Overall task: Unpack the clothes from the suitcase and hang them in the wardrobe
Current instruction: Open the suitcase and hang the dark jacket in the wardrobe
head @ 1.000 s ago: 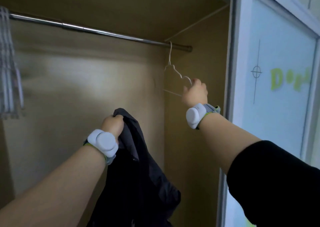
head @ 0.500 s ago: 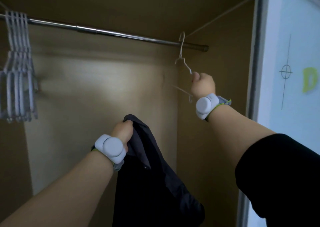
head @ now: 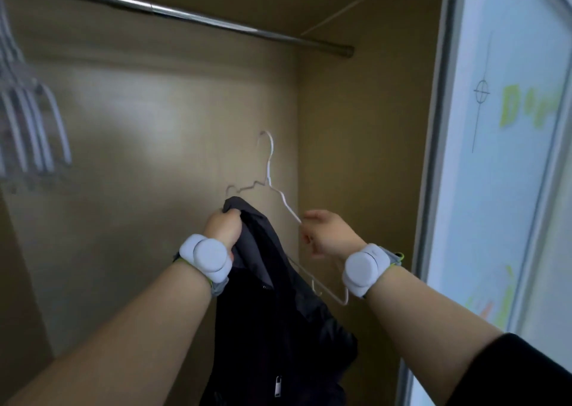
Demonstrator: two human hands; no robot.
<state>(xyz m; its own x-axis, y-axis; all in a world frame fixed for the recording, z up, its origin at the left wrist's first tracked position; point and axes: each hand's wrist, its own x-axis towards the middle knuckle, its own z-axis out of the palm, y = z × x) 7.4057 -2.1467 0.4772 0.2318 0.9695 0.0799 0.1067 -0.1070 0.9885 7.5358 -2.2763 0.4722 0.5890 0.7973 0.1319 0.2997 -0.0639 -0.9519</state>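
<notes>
Wire hanger (head: 280,195): white and thin, off the rail (head: 185,15) and held in the air well below it. Its hook stands upright, above and between the two hands.
Right hand (head: 328,235): seen from the back, fingers curled. It pinches the hanger's sloping right arm, where the wire runs into the fingertips.
Left hand (head: 224,227): closed in a fist round the bunched top edge of the jacket (head: 278,312).
Jacket: dark cloth hanging straight down from the left fingers, between the two forearms. A zip pull (head: 278,385) shows low on it.
Relation that matters: the hanger's free left shoulder end lies just above and beyond the left knuckles, very near the gripped cloth.
Long axis: the hanger slants from that end, past the right fingertips, down to a corner below the right wrist, so it is seen at a steep angle.
Nearer hand: the left is nearer the free end, while the right holds and steers the wire.
Likely step: feeding the jacket's top over that left end. The jacket is not yet hung.
Hidden: the hanger's lower bar passes behind the jacket and the right hand, and only its right corner shows. The wire end may already sit inside the cloth, but the frame does not settle it.
Cut off: the jacket's hem runs out of view at the bottom, and no suitcase is in view.
Around: spare hangers (head: 31,127) hang blurred, far left of the left fingers. A sliding door (head: 495,188) stands right of the right hand.
</notes>
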